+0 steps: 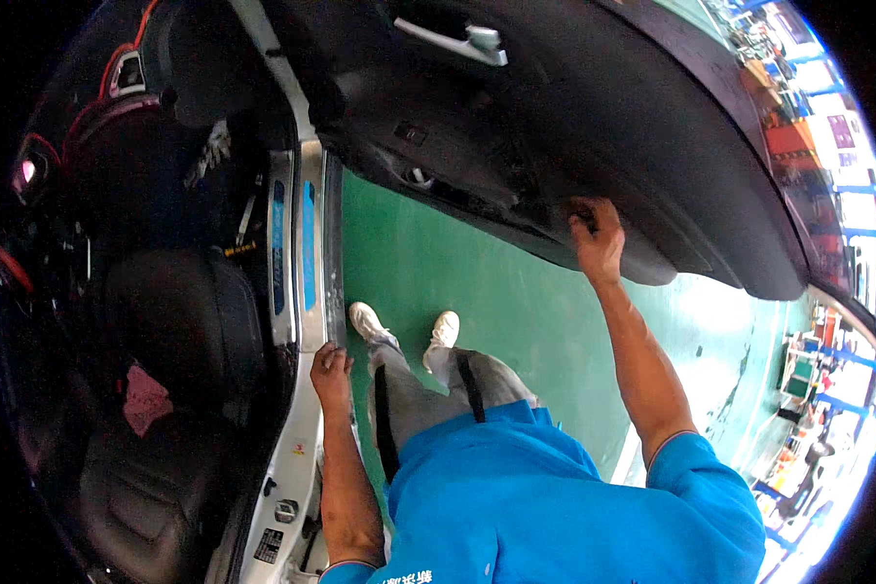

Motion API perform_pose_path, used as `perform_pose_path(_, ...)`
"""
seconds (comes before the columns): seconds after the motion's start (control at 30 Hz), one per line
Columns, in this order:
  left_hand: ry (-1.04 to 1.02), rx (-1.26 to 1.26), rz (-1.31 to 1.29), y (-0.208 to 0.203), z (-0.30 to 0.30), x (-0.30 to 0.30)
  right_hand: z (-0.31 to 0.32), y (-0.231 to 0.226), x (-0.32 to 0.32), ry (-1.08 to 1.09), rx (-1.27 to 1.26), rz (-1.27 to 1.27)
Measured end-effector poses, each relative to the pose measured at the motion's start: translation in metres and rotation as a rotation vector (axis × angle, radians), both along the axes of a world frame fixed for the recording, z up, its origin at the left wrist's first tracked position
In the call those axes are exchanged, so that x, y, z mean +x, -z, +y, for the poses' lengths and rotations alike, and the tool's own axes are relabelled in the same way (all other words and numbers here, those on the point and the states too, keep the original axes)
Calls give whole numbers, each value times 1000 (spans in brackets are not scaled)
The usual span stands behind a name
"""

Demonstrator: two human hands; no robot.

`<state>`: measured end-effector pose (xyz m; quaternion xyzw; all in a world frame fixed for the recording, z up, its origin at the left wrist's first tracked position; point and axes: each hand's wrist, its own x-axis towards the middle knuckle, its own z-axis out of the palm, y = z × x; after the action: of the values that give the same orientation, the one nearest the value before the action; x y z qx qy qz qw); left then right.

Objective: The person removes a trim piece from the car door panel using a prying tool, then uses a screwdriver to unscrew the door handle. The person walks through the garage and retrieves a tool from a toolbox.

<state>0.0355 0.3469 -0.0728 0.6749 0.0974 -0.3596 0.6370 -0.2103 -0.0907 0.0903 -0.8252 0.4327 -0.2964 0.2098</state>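
Observation:
I stand between a car's open door and its body. My right hand (599,238) is at the lower part of the black door panel (555,127), with thumb and fingers curled on the panel's edge around the storage pocket. Its fingertips are partly lost against the dark trim. Low on the left, my left hand (332,378) is beside the silver door sill (310,321), its fingers bent and drawn together. Whatever may be inside those fingers is hidden. A chrome inner door handle (453,41) runs along the upper panel.
Left of the sill is the dark cabin with a black seat (151,487), a reddish cloth (147,401) on it. A grey-white glove (209,154) lies farther forward. Green floor (399,238) spreads beneath my white shoes (445,329). Workshop shelving (837,389) stands far right.

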Motion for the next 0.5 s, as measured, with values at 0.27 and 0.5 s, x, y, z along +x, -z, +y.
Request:
perform_pose_path(0.27,58,80,24,86,20,-39,10,14,-29,99,-22,1)
perform_pose_path(0.5,73,457,-685,85,39,127,40,-9,20,277,184,-332)
